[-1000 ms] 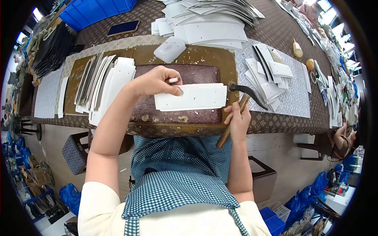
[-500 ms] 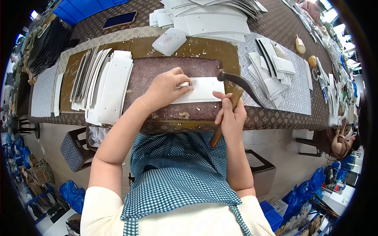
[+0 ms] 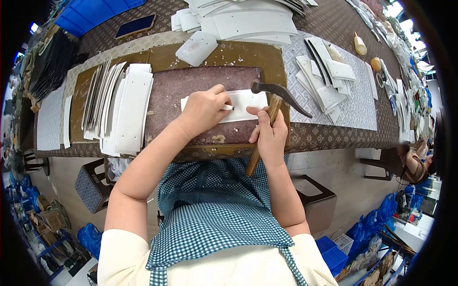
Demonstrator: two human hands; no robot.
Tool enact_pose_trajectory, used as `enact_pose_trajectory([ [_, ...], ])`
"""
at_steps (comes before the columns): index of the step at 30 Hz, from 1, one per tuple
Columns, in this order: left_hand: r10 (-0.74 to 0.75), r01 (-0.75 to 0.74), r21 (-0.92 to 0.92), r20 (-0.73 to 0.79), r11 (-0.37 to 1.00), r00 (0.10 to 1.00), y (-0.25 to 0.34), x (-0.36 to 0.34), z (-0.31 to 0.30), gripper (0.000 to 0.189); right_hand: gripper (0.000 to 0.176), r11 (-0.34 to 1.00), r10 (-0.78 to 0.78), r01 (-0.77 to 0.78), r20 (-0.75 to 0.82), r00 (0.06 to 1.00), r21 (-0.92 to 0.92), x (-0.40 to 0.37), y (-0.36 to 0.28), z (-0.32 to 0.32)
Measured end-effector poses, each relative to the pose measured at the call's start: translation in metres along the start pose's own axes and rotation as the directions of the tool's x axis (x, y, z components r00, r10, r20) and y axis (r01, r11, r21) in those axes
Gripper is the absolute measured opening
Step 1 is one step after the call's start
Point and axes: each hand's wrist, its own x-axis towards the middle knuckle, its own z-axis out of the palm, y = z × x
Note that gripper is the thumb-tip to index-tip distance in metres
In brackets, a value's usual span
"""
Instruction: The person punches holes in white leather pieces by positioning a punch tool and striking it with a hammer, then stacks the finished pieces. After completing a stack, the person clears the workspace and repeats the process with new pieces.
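My left hand (image 3: 206, 110) is closed in a pinch around a short whitish punch (image 3: 227, 107) with a dark tip, tilted low over a white strip (image 3: 252, 98). Part of the strip is hidden under that hand, and its left end shows past the wrist side. My right hand (image 3: 271, 132) grips a hammer (image 3: 258, 145) by its wooden handle, the dark curved head above the strip's right end. One finger of this hand reaches out to the strip's right part. Beneath the strip lies a speckled reddish-brown pad (image 3: 191, 78).
Stacks of white strips (image 3: 130, 112) stand left of the pad, and more (image 3: 253, 24) lie behind it. A translucent white block (image 3: 196, 47), a phone (image 3: 135, 26), a blue crate (image 3: 90, 14) and a small bottle (image 3: 359, 45) are on the table. White bits are scattered around.
The punch has turned so its dark tip points rightward, and my left hand sits slightly lower. The hammer has shifted a little left with my right hand. The view has moved slightly.
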Motion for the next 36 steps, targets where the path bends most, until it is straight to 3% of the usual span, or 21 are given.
enact_pose_trajectory([
  [9, -0.109, 0.108, -0.043, -0.022, 0.993, 0.994, -0.004, 0.005, 0.001, 0.009, 0.019, 0.999, -0.028, 0.028, -0.011, 1.0, -0.033, 0.0, -0.002, 0.0],
  [12, -0.098, 0.095, -0.2, -0.005, 0.975, 0.995, -0.009, 0.005, -0.006, 0.011, 0.019, 0.999, -0.03, 0.029, -0.014, 0.999, -0.015, 0.0, 0.0, 0.0],
  [18, -0.012, 0.009, -0.152, -0.019, 0.988, 1.0, -0.003, -0.004, -0.006, 0.017, 0.017, 1.0, -0.02, 0.02, -0.016, 1.0, 0.001, 0.0, 0.0, -0.001],
  [21, 0.033, -0.038, -0.11, -0.045, 0.993, 0.998, -0.002, -0.005, -0.003, 0.011, 0.017, 1.0, -0.009, 0.008, -0.017, 1.0, -0.013, 0.0, -0.001, -0.001],
  [24, 0.018, -0.019, -0.032, -0.017, 0.999, 1.0, -0.001, -0.001, -0.002, 0.011, 0.017, 1.0, -0.007, 0.007, -0.017, 1.0, -0.015, 0.001, 0.0, -0.001],
  [36, -0.055, 0.057, -0.085, 0.023, 0.995, 0.998, -0.007, 0.005, -0.002, 0.008, 0.018, 1.0, -0.025, 0.024, -0.028, 0.999, -0.009, 0.001, 0.003, -0.001],
])
